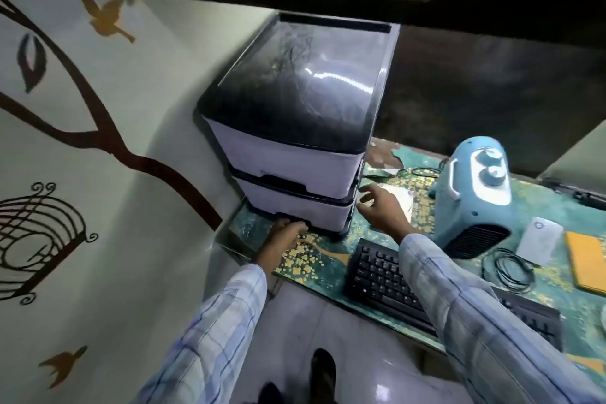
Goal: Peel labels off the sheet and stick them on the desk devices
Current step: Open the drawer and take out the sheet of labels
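A two-drawer plastic cabinet [295,147] with a black top stands at the desk's left end. My left hand [284,233] curls its fingers into the handle recess of the lower drawer [305,211]. My right hand [382,207] hovers with fingers spread just right of the cabinet, over a pale sheet of paper [405,198] lying on the desk. A blue fan heater [475,197] with two knobs, a black keyboard [387,275] and a white device [539,239] sit on the desk.
The desk [324,259] has a green floral cover. A coiled black cable [511,267] and an orange notebook [587,261] lie at the right. A wall with tree and birdcage decals is on the left, a dark cupboard overhead.
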`<state>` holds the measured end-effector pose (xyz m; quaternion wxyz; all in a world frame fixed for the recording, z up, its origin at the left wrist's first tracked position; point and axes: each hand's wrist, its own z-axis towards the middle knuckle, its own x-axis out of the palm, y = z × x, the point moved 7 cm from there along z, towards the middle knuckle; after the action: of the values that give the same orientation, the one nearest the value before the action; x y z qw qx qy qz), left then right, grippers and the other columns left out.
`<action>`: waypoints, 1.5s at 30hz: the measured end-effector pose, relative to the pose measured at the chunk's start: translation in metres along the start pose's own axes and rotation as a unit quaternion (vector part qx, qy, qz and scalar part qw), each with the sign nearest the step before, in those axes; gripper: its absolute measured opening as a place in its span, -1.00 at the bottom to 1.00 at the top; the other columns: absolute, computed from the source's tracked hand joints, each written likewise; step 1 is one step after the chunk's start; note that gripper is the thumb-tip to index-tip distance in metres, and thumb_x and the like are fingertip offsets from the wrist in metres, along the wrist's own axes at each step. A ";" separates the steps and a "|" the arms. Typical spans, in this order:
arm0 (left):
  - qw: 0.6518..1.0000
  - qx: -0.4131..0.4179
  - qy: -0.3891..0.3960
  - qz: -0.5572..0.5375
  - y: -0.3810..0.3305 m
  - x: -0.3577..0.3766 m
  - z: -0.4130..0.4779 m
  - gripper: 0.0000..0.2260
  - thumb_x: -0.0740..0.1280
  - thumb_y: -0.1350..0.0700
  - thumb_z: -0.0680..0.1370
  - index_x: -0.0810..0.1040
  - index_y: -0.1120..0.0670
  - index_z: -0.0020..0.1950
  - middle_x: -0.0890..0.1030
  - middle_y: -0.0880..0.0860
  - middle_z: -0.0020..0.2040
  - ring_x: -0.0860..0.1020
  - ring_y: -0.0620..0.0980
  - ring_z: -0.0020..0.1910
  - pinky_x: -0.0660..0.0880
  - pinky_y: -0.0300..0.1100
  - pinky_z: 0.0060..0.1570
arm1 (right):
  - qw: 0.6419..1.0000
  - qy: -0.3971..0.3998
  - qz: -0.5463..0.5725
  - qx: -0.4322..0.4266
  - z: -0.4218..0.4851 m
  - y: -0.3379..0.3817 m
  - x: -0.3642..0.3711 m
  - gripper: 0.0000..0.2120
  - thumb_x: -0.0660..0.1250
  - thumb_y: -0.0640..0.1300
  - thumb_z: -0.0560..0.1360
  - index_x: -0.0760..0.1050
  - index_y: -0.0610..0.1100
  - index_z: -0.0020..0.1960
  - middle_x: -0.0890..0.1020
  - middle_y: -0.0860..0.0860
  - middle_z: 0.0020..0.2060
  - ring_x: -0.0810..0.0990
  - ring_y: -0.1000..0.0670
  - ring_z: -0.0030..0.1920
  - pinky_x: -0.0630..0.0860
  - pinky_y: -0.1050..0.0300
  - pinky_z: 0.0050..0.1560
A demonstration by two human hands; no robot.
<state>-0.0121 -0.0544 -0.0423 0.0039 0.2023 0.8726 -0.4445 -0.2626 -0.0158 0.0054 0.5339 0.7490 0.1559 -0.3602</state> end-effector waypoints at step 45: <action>0.917 -0.120 0.079 -0.372 0.112 -0.033 -0.028 -0.87 0.25 0.32 0.61 0.59 0.24 0.02 0.71 0.15 -0.09 0.66 0.15 0.09 0.60 -0.07 0.13 | 0.989 0.031 0.026 -0.145 -0.053 0.146 0.092 -0.86 0.34 -0.03 0.38 0.61 -0.01 -0.08 0.67 0.09 -0.23 0.65 -0.03 -0.23 0.57 0.12 -0.20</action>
<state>0.0627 0.0147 -0.1055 -0.2069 -0.1045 0.9290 -0.2884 -0.0889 -0.0370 0.0493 0.6411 0.6781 0.2034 -0.2963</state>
